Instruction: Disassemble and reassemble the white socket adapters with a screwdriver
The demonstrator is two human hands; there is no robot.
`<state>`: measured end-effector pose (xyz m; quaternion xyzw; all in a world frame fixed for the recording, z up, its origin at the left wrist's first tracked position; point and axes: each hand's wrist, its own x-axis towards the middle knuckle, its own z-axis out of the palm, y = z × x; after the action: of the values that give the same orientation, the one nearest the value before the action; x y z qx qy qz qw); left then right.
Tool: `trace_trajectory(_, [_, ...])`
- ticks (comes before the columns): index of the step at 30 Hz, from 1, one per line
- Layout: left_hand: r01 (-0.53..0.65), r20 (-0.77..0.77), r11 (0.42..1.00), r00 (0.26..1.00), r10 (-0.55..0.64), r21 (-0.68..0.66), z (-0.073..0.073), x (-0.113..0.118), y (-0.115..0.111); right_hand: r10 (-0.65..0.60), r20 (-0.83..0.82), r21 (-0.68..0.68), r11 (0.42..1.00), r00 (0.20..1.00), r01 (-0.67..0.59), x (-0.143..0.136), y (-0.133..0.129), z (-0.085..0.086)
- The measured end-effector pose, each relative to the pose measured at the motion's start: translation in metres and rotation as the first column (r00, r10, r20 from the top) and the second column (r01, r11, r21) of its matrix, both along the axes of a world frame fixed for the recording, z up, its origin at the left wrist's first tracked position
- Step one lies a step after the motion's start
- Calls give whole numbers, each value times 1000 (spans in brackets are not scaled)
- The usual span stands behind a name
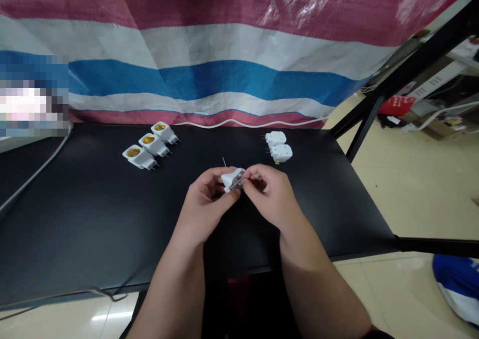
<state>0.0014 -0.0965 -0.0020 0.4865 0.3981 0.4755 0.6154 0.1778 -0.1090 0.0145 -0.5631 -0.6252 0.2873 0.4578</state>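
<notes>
My left hand (pixel 209 197) is wrapped round a white plastic fitting (pixel 231 177), thumb along its lower edge. At the fitting's right side, my right hand (pixel 270 192) pinches a thin metal piece (pixel 237 181) lying against the open face. A thin pin (pixel 224 161) sticks up just behind the left fingers. Three white sockets with gold threads and prongs, the nearest one (pixel 139 156) at the front of a slanted row, lie at the back left. Two white plug parts (pixel 281 152) lie close together at the back right, with a small brass bit (pixel 277 163) beside them.
The black table (pixel 101 219) ends at the right beside a black metal frame (pixel 404 70). A striped sheet (pixel 224 80) hangs behind it. A white cable (pixel 239 123) runs along the back edge; another cable (pixel 35 172) crosses the left side.
</notes>
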Motion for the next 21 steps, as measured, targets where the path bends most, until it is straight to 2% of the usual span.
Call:
trace_trajectory(3, [-86,18,996,996,86,-3,-1,1,2,-13,-4,-21,1000,1000,13,2,0,0])
trace_trajectory(6, [-191,44,982,981,191,-10,-1,3,4,-76,27,-52,996,997,77,4,2,-1])
trace_trajectory(8, [-220,57,975,974,221,-22,0,4,5,-109,45,-62,992,993,111,6,4,-4])
trace_trajectory(12, [-237,70,971,968,239,-36,1,5,4,-168,9,-41,985,986,169,8,11,-12])
trace_trajectory(16, [-232,63,972,970,234,-38,1,5,4,-171,-8,-64,983,985,170,12,14,-20])
trace_trajectory(21, [-218,73,974,972,222,-69,2,5,4,-166,-113,-99,983,980,155,11,11,-15])
